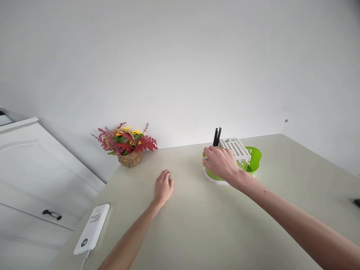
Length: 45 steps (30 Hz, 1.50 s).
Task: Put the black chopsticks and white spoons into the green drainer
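My left hand (pixel 164 188) lies on the tabletop, its fingers together and curled under, with nothing seen in them. My right hand (pixel 221 162) is at the left part of a green and white utensil holder (pixel 254 159), fingers bent and closed over its rim area. What the fingertips grip is hidden behind the hand. Just beyond the knuckles, black chopsticks (pixel 217 137) stand upright in the holder. A white slotted rack (pixel 237 149) tops the holder's middle, right of my hand. Below my wrist, the holder's white base (pixel 216 181) rests on the table.
A wicker basket (pixel 130 159) of red and yellow artificial flowers stands at the back left. Near the left edge lies a white device (pixel 92 228) with a cable. A white cabinet (pixel 42 176) adjoins the table (pixel 191 225). Some dark object (pixel 357 202) shows at far right.
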Tool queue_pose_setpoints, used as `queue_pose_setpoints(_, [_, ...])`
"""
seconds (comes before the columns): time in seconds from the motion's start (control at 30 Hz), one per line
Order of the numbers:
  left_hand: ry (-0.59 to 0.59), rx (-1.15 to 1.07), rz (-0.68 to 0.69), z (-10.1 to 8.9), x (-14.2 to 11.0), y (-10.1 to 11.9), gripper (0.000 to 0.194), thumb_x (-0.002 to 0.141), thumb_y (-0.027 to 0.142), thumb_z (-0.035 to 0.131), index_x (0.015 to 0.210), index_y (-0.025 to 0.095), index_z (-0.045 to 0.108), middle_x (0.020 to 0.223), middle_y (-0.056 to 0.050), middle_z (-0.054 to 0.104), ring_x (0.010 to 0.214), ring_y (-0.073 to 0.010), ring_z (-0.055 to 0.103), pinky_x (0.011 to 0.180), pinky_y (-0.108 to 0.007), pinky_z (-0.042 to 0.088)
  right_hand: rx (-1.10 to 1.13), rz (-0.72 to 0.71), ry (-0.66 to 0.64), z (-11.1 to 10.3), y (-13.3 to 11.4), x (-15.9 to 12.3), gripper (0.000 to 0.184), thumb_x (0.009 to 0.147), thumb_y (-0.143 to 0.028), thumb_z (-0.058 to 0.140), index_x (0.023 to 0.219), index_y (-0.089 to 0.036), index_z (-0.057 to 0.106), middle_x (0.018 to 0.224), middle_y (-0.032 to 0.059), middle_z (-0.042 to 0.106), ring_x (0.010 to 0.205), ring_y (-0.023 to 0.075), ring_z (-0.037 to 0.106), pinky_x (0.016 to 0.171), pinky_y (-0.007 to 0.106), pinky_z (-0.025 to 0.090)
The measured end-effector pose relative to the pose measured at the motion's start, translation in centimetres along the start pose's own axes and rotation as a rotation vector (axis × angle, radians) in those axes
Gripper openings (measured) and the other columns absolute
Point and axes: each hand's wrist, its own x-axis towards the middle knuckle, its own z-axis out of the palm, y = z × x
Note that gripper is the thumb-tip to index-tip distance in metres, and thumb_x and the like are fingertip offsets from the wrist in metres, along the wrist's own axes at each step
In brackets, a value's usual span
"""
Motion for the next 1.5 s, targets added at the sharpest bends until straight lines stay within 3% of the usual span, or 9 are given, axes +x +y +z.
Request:
queue_pose_setpoints(0.27, [-0.013,0.015,-0.004,-0.1,0.0,0.1,0.036,0.097,0.017,0.048,0.128,0.019,0.065,0.144,-0.014,0.065,0.141,-0.0309,0.055,0.114,-0.051,0.048,0.078,0.023,-0.057,0.7,0.4,0.7,0.021,0.104,-0.026,0.046,0.110,-0.017,0.064,0.108,0.0108,0.070,0.087,0.0212,0.067,0.062,0.031,0.033])
queue_pose_setpoints(0.7, [-0.006,0.014,0.005,-0.2,0.1,0.2,0.035,0.097,0.016,0.048,0.127,0.018,0.064,0.143,-0.014,0.065,0.141,-0.0307,0.055,0.113,-0.051,0.048,0.131,0.100,-0.103,0.0,0.1,3.3,0.021,0.103,-0.028,0.049,0.111,-0.015,0.063,0.115,0.0162,0.067,0.095,0.0257,0.068,0.071,0.032,0.042])
queue_pose_setpoints(1.1, [0.001,-0.002,0.001,-0.2,0.1,0.2,0.034,0.096,0.017,0.048,0.126,0.019,0.064,0.143,-0.015,0.065,0.141,-0.0311,0.055,0.114,-0.051,0.048,0.138,0.156,-0.261,-0.2,0.7,5.2,0.033,0.101,-0.038,0.049,0.117,-0.015,0.065,0.111,0.0164,0.072,0.095,0.0272,0.070,0.070,0.032,0.045])
queue_pose_setpoints(1.23, [0.015,-0.016,0.001,-0.3,0.0,0.3,0.034,0.096,0.017,0.049,0.125,0.019,0.065,0.142,-0.014,0.066,0.139,-0.0316,0.057,0.112,-0.052,0.049,0.128,0.103,-0.291,0.0,0.9,5.0,0.029,0.094,-0.037,0.060,0.113,-0.017,0.069,0.110,0.0144,0.074,0.099,0.0284,0.070,0.075,0.033,0.045])
queue_pose_setpoints(1.37, [0.012,-0.008,0.010,-0.3,0.0,0.3,0.034,0.096,0.017,0.048,0.125,0.018,0.064,0.142,-0.015,0.066,0.139,-0.0316,0.057,0.113,-0.051,0.049,0.127,0.049,-0.332,-0.4,1.0,4.4,0.020,0.089,-0.037,0.067,0.091,-0.018,0.073,0.095,0.0126,0.075,0.088,0.0269,0.072,0.071,0.032,0.045])
queue_pose_setpoints(1.5, [0.007,0.011,0.011,-0.4,-0.1,0.3,0.033,0.097,0.017,0.047,0.126,0.017,0.064,0.142,-0.016,0.066,0.139,-0.0313,0.057,0.113,-0.051,0.049,0.148,0.047,-0.291,-1.6,1.6,3.8,0.038,0.095,-0.051,0.059,0.083,-0.018,0.074,0.087,0.0135,0.075,0.080,0.0272,0.071,0.067,0.034,0.046])
